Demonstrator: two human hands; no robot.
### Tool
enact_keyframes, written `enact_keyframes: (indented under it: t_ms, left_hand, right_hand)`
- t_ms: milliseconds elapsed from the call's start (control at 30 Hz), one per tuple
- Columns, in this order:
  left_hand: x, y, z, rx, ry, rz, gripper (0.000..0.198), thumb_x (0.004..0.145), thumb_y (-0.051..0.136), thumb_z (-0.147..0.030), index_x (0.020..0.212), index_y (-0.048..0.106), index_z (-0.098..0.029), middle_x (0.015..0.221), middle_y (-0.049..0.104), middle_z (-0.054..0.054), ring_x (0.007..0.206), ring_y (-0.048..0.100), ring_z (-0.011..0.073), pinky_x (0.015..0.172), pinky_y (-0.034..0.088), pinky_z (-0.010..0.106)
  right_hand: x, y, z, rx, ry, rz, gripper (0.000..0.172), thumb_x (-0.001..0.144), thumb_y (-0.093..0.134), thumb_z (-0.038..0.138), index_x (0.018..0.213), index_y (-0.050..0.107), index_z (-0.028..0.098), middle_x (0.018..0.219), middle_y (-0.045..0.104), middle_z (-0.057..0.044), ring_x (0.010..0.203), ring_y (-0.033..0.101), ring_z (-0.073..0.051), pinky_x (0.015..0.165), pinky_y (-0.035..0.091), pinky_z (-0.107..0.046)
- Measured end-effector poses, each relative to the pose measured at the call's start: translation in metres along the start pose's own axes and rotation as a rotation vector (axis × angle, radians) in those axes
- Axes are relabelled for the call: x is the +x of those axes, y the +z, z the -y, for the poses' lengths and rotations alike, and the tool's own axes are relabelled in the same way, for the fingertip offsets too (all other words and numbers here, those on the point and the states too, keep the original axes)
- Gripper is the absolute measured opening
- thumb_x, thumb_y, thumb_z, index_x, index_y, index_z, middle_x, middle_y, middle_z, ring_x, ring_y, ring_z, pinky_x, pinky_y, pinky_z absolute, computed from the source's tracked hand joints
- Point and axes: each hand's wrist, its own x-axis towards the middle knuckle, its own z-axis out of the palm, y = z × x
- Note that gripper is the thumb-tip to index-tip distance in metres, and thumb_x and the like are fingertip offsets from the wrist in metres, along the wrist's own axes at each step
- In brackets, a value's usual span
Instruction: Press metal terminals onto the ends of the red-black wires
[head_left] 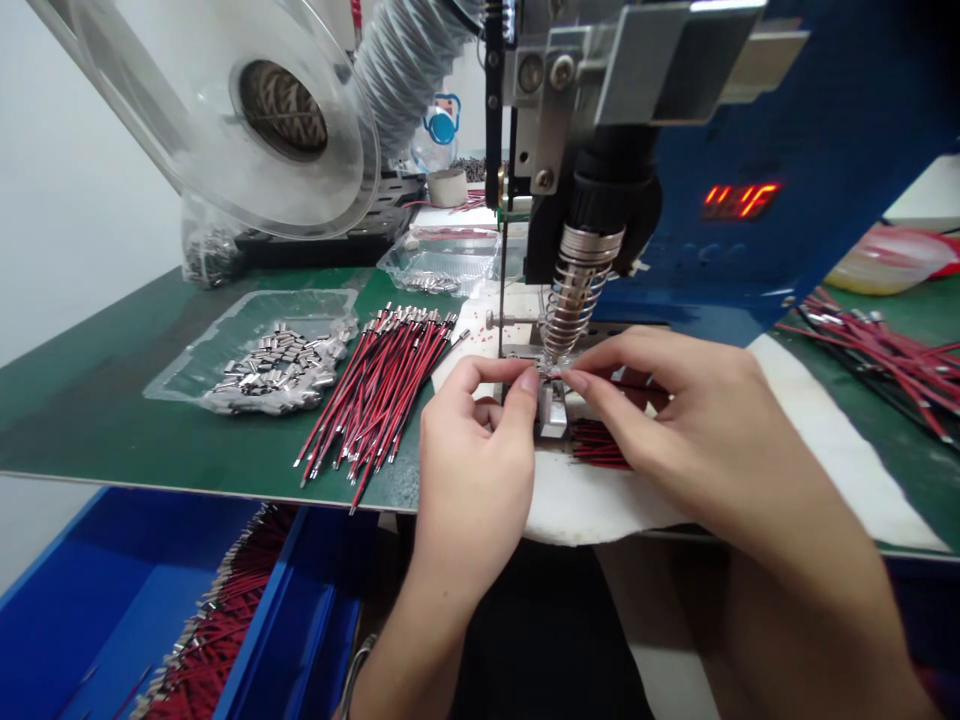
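My left hand point(480, 450) is closed in a pinch at the small metal fixture point(553, 415) under the machine's spring-wrapped tip point(576, 295). Whatever lies between its thumb and forefinger is too small to make out. From the right, my right hand point(675, 420) pinches a thin red-and-black wire point(556, 377) close to the tip. The two thumbs are a short gap apart, with the wire's end between them. Below the right fingers, a bunch of red and black wires point(596, 445) lies on white paper, partly covered by the hand.
Left on the green table point(97, 330) are a wire pile point(382, 390) and a clear tray point(180, 375) of small metal cylinders point(281, 365). A clear fume hood point(172, 100) hangs above. The blue machine point(750, 130) stands close ahead. More wires point(892, 350) lie right; a blue bin point(112, 570) sits below.
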Motion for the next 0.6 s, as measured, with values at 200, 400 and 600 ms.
enact_keyframes:
  t_ms: [200, 400, 600]
  left_hand:
    - [-0.0005, 0.0000, -0.0004, -0.006, -0.001, 0.000, 0.009, 0.096, 0.074, -0.026, 0.091, 0.071, -0.019, 0.058, 0.051, -0.006, 0.043, 0.034, 0.0054, 0.042, 0.026, 0.019]
    - [-0.0006, 0.0000, -0.0019, 0.012, 0.003, -0.008, 0.009, 0.095, 0.075, -0.027, 0.091, 0.072, -0.020, 0.060, 0.054, -0.005, 0.044, 0.035, 0.0056, 0.042, 0.026, 0.020]
    - [-0.0010, 0.0004, -0.0017, 0.015, 0.003, -0.015, 0.009, 0.095, 0.075, -0.027, 0.091, 0.072, -0.019, 0.058, 0.051, -0.006, 0.043, 0.035, 0.0061, 0.042, 0.025, 0.020]
  right_hand:
    - [-0.0005, 0.0009, -0.0007, -0.005, 0.003, -0.011, 0.019, 0.098, 0.062, 0.024, 0.086, 0.077, 0.023, 0.085, 0.080, -0.004, 0.074, 0.071, -0.021, 0.070, 0.047, -0.033]
    - [0.0004, 0.0008, -0.0003, -0.006, 0.008, -0.002, 0.019, 0.097, 0.062, 0.025, 0.085, 0.076, 0.023, 0.085, 0.080, -0.003, 0.074, 0.071, -0.021, 0.068, 0.046, -0.033]
    - [0.0006, 0.0009, -0.0001, -0.001, 0.020, -0.002, 0.021, 0.097, 0.060, 0.026, 0.084, 0.076, 0.024, 0.085, 0.080, -0.004, 0.074, 0.071, -0.022, 0.067, 0.046, -0.034]
